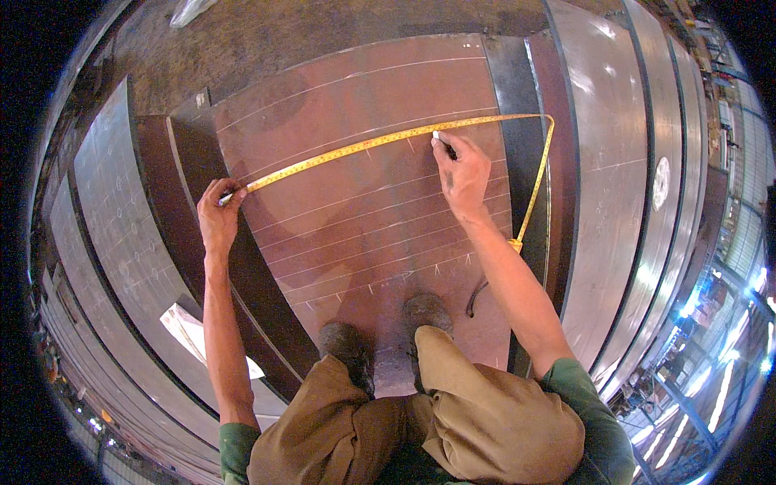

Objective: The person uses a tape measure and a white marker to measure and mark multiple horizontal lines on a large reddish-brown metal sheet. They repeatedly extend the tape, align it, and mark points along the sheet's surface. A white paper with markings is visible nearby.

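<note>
A yellow tape measure's blade [347, 151] stretches across a reddish-brown steel plate [364, 218] marked with thin white lines. At the plate's left edge, my left hand [218, 222] is closed on the blade's end, and a small whitish piece shows between its fingers. My right hand [465, 179] pinches a white-tipped marking stick, likely chalk [436, 136], its tip close to the blade's lower edge beside short white ticks. Past the plate's right edge the blade folds sharply and runs back to its yellow case [516, 244], partly hidden by my right forearm.
Large curved grey steel sheets [606, 162] stand in rows on the right, with more grey sheets [121, 210] on the left. White paper [190, 331] lies near my left forearm. A black cord loop [475, 299] rests on the plate near my boots [427, 314].
</note>
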Demonstrator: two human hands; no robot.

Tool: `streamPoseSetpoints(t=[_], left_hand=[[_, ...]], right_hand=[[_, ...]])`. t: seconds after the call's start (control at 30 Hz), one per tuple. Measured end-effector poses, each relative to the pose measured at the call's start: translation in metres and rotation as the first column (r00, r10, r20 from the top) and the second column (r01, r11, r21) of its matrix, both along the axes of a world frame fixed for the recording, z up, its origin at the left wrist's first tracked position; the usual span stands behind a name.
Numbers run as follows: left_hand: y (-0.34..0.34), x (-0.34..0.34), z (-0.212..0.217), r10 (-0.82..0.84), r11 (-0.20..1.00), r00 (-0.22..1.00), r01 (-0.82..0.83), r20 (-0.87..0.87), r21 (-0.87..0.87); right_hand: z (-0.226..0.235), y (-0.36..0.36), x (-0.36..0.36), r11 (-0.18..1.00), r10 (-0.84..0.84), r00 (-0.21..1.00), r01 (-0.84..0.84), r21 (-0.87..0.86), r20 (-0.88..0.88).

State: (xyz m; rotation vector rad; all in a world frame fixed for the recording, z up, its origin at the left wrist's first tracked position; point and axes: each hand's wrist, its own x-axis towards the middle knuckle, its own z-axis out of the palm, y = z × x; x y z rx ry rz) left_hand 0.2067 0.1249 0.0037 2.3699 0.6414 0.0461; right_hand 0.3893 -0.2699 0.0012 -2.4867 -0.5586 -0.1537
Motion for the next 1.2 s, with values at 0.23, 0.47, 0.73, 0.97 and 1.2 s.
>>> streamPoseSetpoints(t=[0.23,0.47,0.73,0.97,1.2], left_hand=[[0.000,-0.001,0.000,0.014,1.000,1.000,-0.014,-0.003,0.000],[0.000,0.000,0.001,0.019,1.000,0.999,-0.019,-0.034,0.006],[0.000,0.000,0.001,0.010,1.000,1.000,-0.010,-0.026,0.003],[0.001,-0.002,-0.002,0.011,1.000,1.000,-0.011,-0.003,-0.017],[0.000,0.001,-0.001,0.009,1.000,1.000,-0.009,-0.006,-0.020]], right_hand=[[0.008,0.008,0.001,0.998,0.031,0.997,-0.026,0.061,-0.071],[0.001,0.014,-0.001,0.992,0.116,0.991,-0.112,0.065,-0.068],[0.002,0.021,-0.004,0.993,0.119,0.989,-0.116,0.035,-0.091],[0.008,0.019,-0.004,0.992,0.127,0.990,-0.126,0.012,-0.063],[0.002,0.012,0.001,0.976,0.216,0.971,-0.213,-0.046,0.100]])
